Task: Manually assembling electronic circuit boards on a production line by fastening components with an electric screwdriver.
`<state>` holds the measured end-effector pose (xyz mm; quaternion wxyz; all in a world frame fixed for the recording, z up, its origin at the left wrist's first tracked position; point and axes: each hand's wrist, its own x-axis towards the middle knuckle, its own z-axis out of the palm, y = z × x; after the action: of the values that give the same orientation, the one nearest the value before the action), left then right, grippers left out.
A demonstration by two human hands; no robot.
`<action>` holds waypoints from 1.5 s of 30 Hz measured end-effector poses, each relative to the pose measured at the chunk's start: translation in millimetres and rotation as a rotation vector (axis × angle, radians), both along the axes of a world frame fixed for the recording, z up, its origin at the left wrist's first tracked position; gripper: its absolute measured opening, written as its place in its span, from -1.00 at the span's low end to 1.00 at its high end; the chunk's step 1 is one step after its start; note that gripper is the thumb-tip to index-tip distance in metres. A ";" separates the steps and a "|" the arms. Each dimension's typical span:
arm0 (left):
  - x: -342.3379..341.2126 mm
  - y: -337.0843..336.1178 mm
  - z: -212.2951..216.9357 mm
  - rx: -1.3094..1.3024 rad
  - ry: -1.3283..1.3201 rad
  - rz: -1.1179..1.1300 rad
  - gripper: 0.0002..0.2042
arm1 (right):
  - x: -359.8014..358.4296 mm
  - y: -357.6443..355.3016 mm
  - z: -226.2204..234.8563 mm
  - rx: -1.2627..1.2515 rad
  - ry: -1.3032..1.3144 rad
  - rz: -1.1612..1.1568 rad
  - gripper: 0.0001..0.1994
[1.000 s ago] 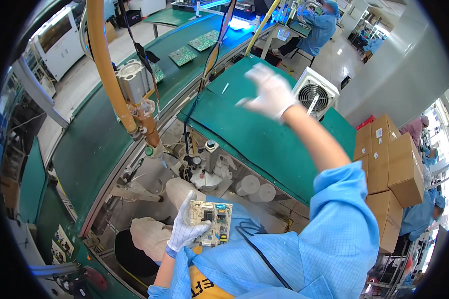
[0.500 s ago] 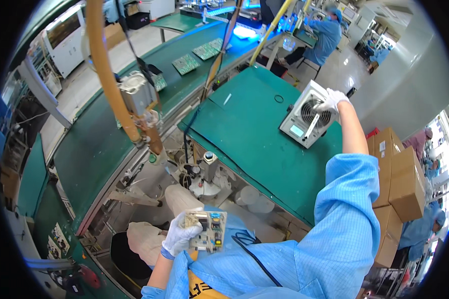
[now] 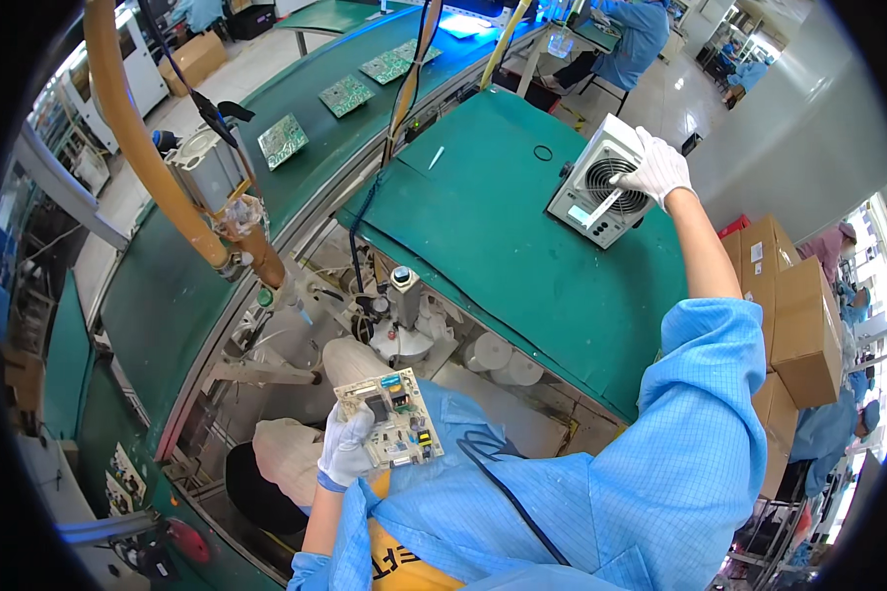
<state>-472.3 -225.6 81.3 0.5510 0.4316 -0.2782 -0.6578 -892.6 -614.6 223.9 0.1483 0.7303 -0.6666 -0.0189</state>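
My left hand (image 3: 345, 443), in a white glove, grips a populated circuit board (image 3: 401, 422) at its left edge. The component side faces up, held over my lap. My arm reaches far to the right, where my gloved right hand (image 3: 657, 169) grasps a white box-shaped fan unit (image 3: 577, 197). Its fingers lie at the casing's far right edge and the thumb reaches over the round black grille (image 3: 621, 177). A white strip crosses the grille, and a small pale display sits on the near side of the casing. The unit stands on the green mat (image 3: 522, 266).
A black ring (image 3: 542, 153) and a small white stick (image 3: 437, 157) lie on the mat. On the left, a green conveyor (image 3: 192, 286) carries several circuit boards, with a tan hose (image 3: 148, 148) hanging before it. Cartons (image 3: 803, 335) are stacked at right. A person (image 3: 639, 44) sits at the back.
The view has shifted, so the table and fan unit appear higher. The circuit board has turned and shows more of its face. My right thumb now stretches further across the grille.
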 end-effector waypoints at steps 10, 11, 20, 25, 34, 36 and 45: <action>11.3 18.3 -2.0 0.080 0.462 0.198 -0.41 | 32.8 3.8 -18.4 -0.627 -0.322 0.402 -0.46; 11.5 21.2 -2.5 0.096 0.421 0.257 -0.41 | 63.6 15.9 -31.1 -0.685 -0.416 0.475 -0.55; 19.7 12.0 -31.7 -0.076 0.579 0.649 -0.69 | 293.6 244.0 -160.8 1.120 -1.164 0.736 -0.52; 49.8 57.2 -43.8 -0.229 0.486 0.640 -0.56 | 343.0 260.8 -158.0 1.183 -1.181 0.770 -0.59; 83.7 114.5 -17.2 0.007 0.181 0.382 -0.40 | 403.7 282.2 -120.3 1.211 -0.655 1.234 -0.56; 82.7 125.3 -23.7 -0.008 0.261 0.444 -0.44 | 413.7 297.1 -112.4 1.175 -0.659 1.224 -0.38; 101.7 189.3 6.4 -0.025 -0.259 0.397 -0.38 | 436.8 318.8 -113.1 1.636 -0.434 1.442 -0.44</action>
<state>-370.6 -36.3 87.7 0.6344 0.5519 -0.2645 -0.4722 -455.8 -295.8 110.8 -0.5217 0.8122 0.1158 -0.2341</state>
